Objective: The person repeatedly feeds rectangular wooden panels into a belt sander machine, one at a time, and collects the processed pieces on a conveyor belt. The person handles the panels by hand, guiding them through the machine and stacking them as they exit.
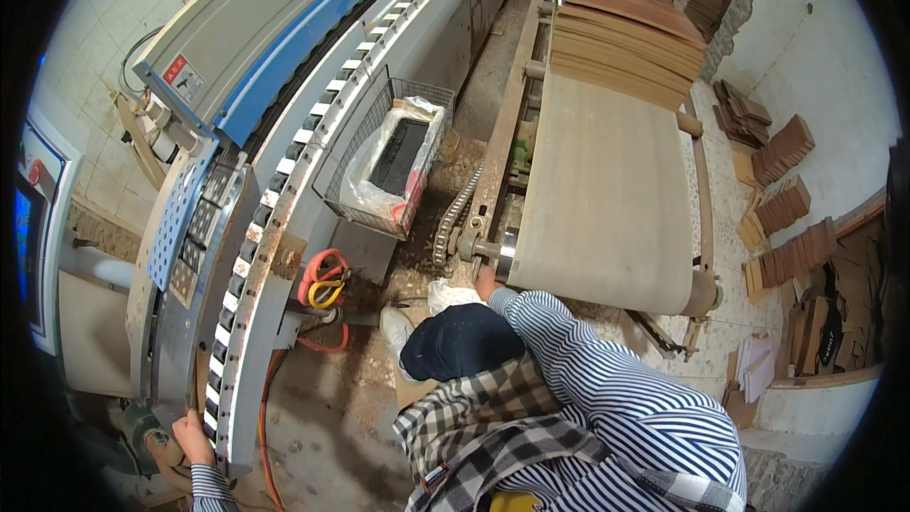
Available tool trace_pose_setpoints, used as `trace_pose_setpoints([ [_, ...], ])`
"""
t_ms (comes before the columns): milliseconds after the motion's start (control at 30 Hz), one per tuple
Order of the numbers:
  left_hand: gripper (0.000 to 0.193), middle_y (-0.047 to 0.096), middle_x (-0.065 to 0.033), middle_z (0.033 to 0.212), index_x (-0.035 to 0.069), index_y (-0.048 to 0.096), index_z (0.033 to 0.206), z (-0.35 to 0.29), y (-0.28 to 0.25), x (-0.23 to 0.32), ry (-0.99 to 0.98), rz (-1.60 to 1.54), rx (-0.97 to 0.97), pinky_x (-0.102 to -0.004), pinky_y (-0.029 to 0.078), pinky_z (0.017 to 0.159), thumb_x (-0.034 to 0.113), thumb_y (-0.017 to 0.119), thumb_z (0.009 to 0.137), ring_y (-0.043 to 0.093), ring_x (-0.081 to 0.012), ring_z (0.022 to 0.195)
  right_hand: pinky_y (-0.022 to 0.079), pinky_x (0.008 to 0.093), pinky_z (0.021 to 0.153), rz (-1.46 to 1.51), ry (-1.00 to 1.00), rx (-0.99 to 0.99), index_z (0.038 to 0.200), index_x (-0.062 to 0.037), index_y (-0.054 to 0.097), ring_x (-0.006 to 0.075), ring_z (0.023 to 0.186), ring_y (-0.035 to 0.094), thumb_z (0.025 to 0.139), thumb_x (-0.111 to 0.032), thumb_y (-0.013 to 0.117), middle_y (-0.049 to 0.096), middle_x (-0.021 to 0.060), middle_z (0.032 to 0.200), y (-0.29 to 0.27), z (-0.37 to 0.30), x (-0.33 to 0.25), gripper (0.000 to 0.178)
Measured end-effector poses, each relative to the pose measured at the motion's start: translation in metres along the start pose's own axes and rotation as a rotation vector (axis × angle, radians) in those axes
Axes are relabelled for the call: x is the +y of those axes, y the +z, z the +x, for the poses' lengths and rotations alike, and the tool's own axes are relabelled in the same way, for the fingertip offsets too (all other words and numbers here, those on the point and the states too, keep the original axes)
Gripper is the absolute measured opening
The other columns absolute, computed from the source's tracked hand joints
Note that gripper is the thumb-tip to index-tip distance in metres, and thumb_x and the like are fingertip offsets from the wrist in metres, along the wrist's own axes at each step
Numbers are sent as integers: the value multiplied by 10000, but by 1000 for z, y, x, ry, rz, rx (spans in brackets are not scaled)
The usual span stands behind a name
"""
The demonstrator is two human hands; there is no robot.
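My left hand (193, 437) is at the near end of the long machine's rail, beside the row of black and white roller pads (217, 360). Its fingers are curled at a thin brown edge there; what they hold is too small to make out. My right arm, in a striped sleeve, reaches forward to the near corner of the belt conveyor (607, 190). There my right hand (486, 283) is by the metal roller end (507, 248), fingers together and partly hidden by the frame. A pile of brown panels (621, 33) lies farther along the belt.
A wire basket (403, 218) with a plastic-wrapped dark item hangs on the machine's side. Red and yellow looped hoses (324, 280) are below it. A drive chain (455, 218) runs beside the conveyor. Stacks of brown boards (783, 149) stand along the right wall. A screen panel (33, 228) is far left.
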State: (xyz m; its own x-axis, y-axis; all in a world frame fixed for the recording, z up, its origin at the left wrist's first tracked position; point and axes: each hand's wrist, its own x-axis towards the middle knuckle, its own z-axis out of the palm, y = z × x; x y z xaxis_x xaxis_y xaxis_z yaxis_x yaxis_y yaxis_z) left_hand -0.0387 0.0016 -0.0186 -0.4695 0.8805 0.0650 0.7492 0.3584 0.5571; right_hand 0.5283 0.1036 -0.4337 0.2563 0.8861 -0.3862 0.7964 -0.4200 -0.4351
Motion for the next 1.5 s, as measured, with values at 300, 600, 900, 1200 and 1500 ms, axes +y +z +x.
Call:
trace_pose_setpoints([
  [300,345,267,28,496,55,277,524,-1,0,1,20,2,7,-320,141,444,160,481,781,222,-74,490,455,456,708,-17,-11,-6,969,16,535,385,881,559,777,-8,473,562,233,930,2,0,2,203],
  [600,348,254,14,486,37,269,521,0,0,3,15,24,-3,-322,141,450,133,464,792,208,-77,486,456,456,708,-59,-28,6,966,19,534,388,881,559,772,0,477,561,235,927,6,-1,2,203],
  [900,350,246,12,491,45,261,527,3,-2,3,11,44,1,-323,142,453,134,468,794,201,-82,493,450,426,729,-133,-140,13,994,15,525,373,865,546,776,17,479,557,225,941,46,29,28,223],
  [1200,370,256,10,494,41,273,538,1,-2,1,26,55,-7,-327,152,455,162,477,823,207,-86,496,441,454,713,354,-168,184,992,36,531,459,847,507,701,140,487,546,279,918,16,7,14,312],
  [1500,393,272,16,497,31,284,543,3,-1,-13,23,65,19,-326,160,452,198,491,832,224,-82,498,341,478,860,398,38,-108,1167,70,428,422,1010,451,875,-183,311,411,257,1190,41,27,20,403],
])
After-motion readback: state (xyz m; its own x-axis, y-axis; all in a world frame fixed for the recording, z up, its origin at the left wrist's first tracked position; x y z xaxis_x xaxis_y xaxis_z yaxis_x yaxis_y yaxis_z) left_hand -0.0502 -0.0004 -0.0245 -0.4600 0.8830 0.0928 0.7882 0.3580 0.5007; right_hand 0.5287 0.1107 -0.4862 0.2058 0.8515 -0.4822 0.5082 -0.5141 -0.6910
